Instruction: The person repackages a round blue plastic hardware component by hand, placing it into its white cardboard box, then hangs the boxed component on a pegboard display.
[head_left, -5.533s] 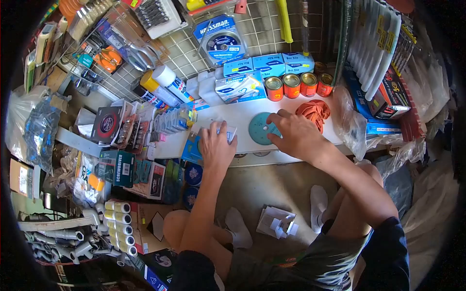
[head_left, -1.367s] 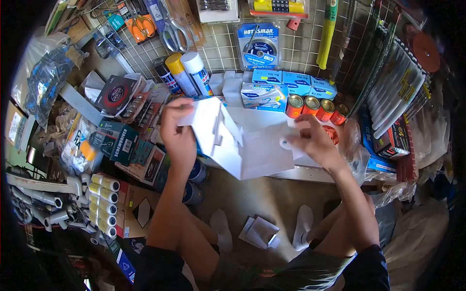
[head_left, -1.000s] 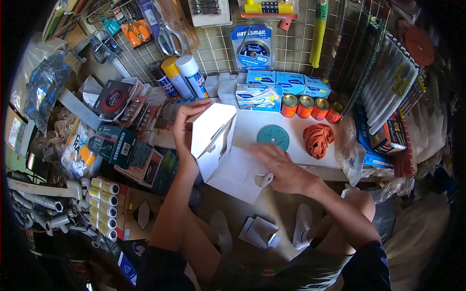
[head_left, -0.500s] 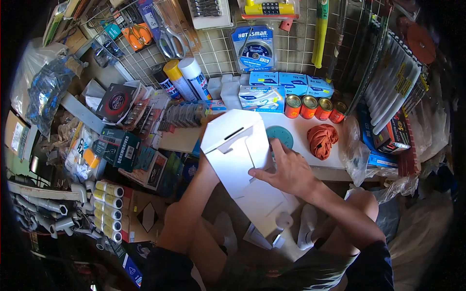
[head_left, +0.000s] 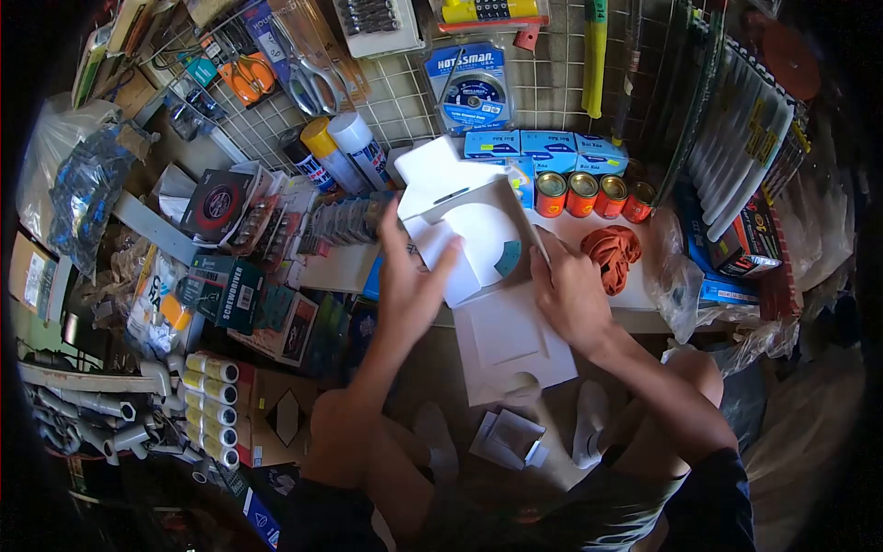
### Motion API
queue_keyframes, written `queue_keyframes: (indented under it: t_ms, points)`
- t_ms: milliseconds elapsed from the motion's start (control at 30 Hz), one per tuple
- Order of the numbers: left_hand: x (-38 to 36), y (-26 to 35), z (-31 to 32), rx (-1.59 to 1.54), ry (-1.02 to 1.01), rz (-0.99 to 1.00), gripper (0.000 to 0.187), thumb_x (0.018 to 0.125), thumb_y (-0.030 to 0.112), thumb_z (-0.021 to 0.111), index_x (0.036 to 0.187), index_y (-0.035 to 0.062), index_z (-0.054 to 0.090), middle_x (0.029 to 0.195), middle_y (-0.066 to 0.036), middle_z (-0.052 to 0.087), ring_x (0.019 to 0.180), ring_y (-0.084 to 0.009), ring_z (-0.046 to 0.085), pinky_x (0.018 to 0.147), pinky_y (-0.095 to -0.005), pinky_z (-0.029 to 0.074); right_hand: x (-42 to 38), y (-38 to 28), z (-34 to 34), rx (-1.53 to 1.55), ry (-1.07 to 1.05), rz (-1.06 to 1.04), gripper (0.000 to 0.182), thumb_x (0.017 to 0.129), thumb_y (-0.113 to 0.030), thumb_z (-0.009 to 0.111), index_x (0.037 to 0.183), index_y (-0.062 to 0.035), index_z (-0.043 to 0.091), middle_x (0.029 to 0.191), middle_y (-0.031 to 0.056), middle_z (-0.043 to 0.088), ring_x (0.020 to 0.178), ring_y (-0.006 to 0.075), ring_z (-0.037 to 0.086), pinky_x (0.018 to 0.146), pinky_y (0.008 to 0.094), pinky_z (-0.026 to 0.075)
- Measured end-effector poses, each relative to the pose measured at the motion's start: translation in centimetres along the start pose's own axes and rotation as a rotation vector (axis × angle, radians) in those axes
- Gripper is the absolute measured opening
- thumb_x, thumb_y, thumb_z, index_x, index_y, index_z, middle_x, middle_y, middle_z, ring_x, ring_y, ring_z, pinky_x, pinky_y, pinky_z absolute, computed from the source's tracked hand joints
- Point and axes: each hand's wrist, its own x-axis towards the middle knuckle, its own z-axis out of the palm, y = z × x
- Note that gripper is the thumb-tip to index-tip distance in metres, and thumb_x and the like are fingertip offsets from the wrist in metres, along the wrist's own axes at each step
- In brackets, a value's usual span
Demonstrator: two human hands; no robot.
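A white cardboard box [head_left: 515, 336] stands opened out between my hands, its flaps spread and its long panel slanting down toward my knees. My left hand [head_left: 411, 281] grips the box's left side, thumb over a folded white flap and fingers behind it. On the right, my right hand [head_left: 572, 293] holds the side wall, with its fingertips at the edge. Within the box shows a round white area with a teal wedge [head_left: 507, 258] at its lower right. The upper flap [head_left: 440, 175] carries a dark slot.
Red-orange cans [head_left: 581, 195] line the bench's back, before blue boxes [head_left: 546, 145]. An orange-red cloth [head_left: 611, 258] lies right of my right hand. Spray cans [head_left: 359, 147] and packaged tools crowd the left. A small white carton [head_left: 511, 438] is on the floor between my feet.
The box has opened up, its inside now facing me. My left hand has come from behind it to its left edge; my right hand has moved from its front to the right wall.
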Motion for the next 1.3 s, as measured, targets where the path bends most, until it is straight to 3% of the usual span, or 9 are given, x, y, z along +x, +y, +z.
queue_keyframes:
  t_ms: [100, 233, 367, 500, 667, 767, 867, 1000, 1300]
  points:
    - [-0.8, 0.2, -0.4, 0.762, -0.002, 0.030, 0.089, 0.092, 0.012, 0.071, 0.160, -0.0009, 0.014, 0.131, -0.020, 0.062, 0.110, -0.0255, 0.067, 0.087, -0.0375, 0.057, -0.2, -0.2, -0.6, 0.039, -0.043, -0.031, 0.021, 0.101, -0.015, 0.055, 0.113, 0.0012, 0.062, 0.077, 0.0272, 0.067, 0.073, 0.0485, 0.065, 0.070, 0.0565, 0.053]
    - [0.3, -2.5, -2.2, 0.223, -0.042, -0.081, 0.078, 0.092, 0.006, 0.062, 0.157, -0.0071, 0.022, 0.117, -0.021, 0.069, 0.091, -0.0220, 0.072, 0.079, -0.0356, 0.056, 0.3, 0.0, -0.6, 0.215, -0.079, 0.083, 0.026, 0.099, -0.016, 0.059, 0.117, 0.0029, 0.062, 0.079, 0.0283, 0.067, 0.073, 0.0474, 0.067, 0.070, 0.0561, 0.053]
    - [0.8, -0.9, -3.4, 0.008, 0.012, -0.179, 0.032, 0.106, 0.012, 0.049, 0.134, -0.0002, 0.057, 0.113, -0.008, 0.068, 0.097, -0.0117, 0.061, 0.085, -0.0296, 0.050, 1.8, 3.9, 0.9, 0.171, 0.148, 0.038, 0.042, 0.095, -0.024, 0.065, 0.126, 0.0032, 0.057, 0.093, 0.0291, 0.071, 0.084, 0.0465, 0.070, 0.077, 0.0523, 0.055]
    - [1.1, -0.2, -4.5, 0.137, 0.090, -0.065, 0.045, 0.106, 0.009, 0.052, 0.149, 0.0033, 0.043, 0.139, -0.013, 0.056, 0.114, -0.0160, 0.056, 0.099, -0.0313, 0.045, 3.2, 6.8, 1.8, 0.204, -0.020, 0.046, 0.048, 0.094, -0.030, 0.067, 0.128, 0.0018, 0.056, 0.098, 0.0274, 0.073, 0.090, 0.0458, 0.071, 0.082, 0.0498, 0.056]
    - [1.6, 0.0, -6.4, 0.268, 0.097, -0.016, 0.040, 0.105, 0.004, 0.047, 0.145, 0.0037, 0.052, 0.143, -0.016, 0.055, 0.123, -0.0222, 0.057, 0.106, -0.0347, 0.042, 4.0, 5.7, 1.6, 0.557, -0.440, 0.383, 0.044, 0.101, -0.034, 0.061, 0.124, 0.0045, 0.061, 0.090, 0.0130, 0.071, 0.087, 0.0154, 0.074, 0.070, 0.0283, 0.058]
    - [1.2, 0.3, -6.8, 0.227, 0.088, -0.084, 0.035, 0.104, 0.003, 0.046, 0.134, 0.0018, 0.063, 0.128, -0.018, 0.066, 0.115, -0.0236, 0.063, 0.103, -0.0345, 0.045, 5.0, 6.0, 1.5, 0.634, -0.471, 0.491, 0.045, 0.099, -0.034, 0.064, 0.125, 0.0027, 0.062, 0.101, 0.0168, 0.072, 0.087, 0.0197, 0.075, 0.075, 0.0311, 0.059]
    - [1.0, 0.2, -7.1, 0.559, 0.150, 0.111, 0.033, 0.104, 0.003, 0.046, 0.131, 0.0004, 0.065, 0.118, -0.021, 0.071, 0.106, -0.0247, 0.068, 0.096, -0.0341, 0.049, 5.6, 7.6, 0.9, 0.265, -0.557, 0.163, 0.058, 0.094, -0.037, 0.069, 0.137, -0.0010, 0.055, 0.118, 0.0212, 0.069, 0.106, 0.0277, 0.071, 0.092, 0.0377, 0.057]
    - [0.9, 0.6, -7.4, 0.558, 0.177, 0.149, 0.034, 0.103, 0.001, 0.046, 0.131, 0.0006, 0.066, 0.119, -0.023, 0.070, 0.107, -0.0266, 0.068, 0.094, -0.0351, 0.050, 4.0, 6.4, 2.4, -0.319, -0.524, -0.076, 0.090, 0.084, -0.045, 0.077, 0.156, -0.0125, 0.033, 0.154, 0.0245, 0.042, 0.145, 0.0450, 0.036, 0.116, 0.0574, 0.036]
    - [0.5, 0.2, -7.8, 0.592, 0.149, 0.155, 0.034, 0.104, 0.002, 0.046, 0.131, 0.0001, 0.066, 0.118, -0.023, 0.071, 0.108, -0.0275, 0.069, 0.095, -0.0362, 0.050, 4.9, 6.5, 3.9, -0.433, -0.642, -0.039, 0.103, 0.078, -0.048, 0.082, 0.159, -0.0151, 0.027, 0.149, 0.0231, 0.044, 0.139, 0.0442, 0.041, 0.113, 0.0594, 0.038]
